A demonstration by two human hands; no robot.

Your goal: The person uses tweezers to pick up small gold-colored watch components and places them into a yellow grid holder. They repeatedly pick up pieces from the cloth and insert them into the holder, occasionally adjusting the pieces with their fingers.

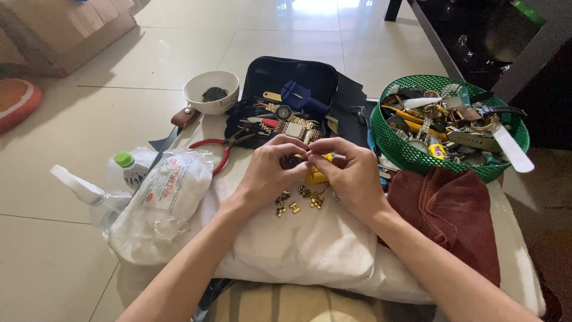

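Both hands meet over the middle of the white cloth (310,244). The left hand (268,173) and the right hand (351,176) have their fingertips pinched together on a small dark, round piece (294,161), probably a watch part, held just above the cloth; most of it is hidden by the fingers, so its exact shape cannot be told. A yellow block (317,175) sits just beneath and behind the fingertips, partly covered by the right hand.

Work this fine seems to go best with the wrists resting low on the cloth, the pinch light and steady, and the piece kept over the cloth, so that anything dropped lands on the soft white surface and not on the tiled floor (179,59).

Just near of the fingertips, small gold links (298,200) lie scattered on the cloth, close under both hands. Red-handled pliers (221,148) lie to the left of the left hand, beside a clear bag of white stuff (164,203). Far of the hands stands an open black tool case (292,89) with a blue tool and gold watch pieces in it, and a white bowl (210,92) to its left. To the right, a green basket (405,149) is heaped with watches and straps, with a dark red cloth (453,214) near of it.
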